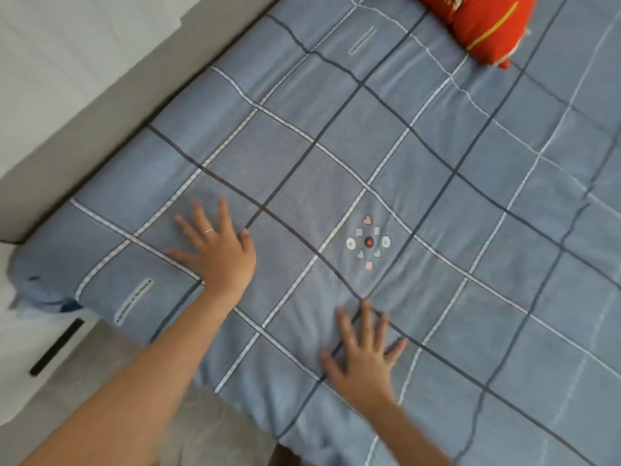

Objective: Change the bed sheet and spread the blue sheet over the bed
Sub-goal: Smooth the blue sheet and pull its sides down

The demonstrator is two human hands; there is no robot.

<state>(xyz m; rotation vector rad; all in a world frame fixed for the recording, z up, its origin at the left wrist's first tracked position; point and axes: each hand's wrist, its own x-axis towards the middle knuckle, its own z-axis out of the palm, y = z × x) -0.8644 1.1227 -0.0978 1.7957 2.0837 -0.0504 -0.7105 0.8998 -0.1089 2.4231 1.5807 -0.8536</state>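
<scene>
The blue sheet [420,169], checked with dark and white lines and a small embroidered motif, lies spread flat over the bed and wraps its near left corner. My left hand [218,250] presses flat on the sheet near that corner, fingers straight and spread, a ring on one finger. My right hand [364,353] lies flat on the sheet closer to the front edge, fingers spread, slightly blurred. Neither hand holds any cloth.
A red-orange pillow [484,25] lies on the sheet at the far top. A pale headboard or wall panel [84,105] runs along the bed's left side. A white cabinet with a black handle [57,344] stands at the lower left. Grey floor [188,428] shows below the bed edge.
</scene>
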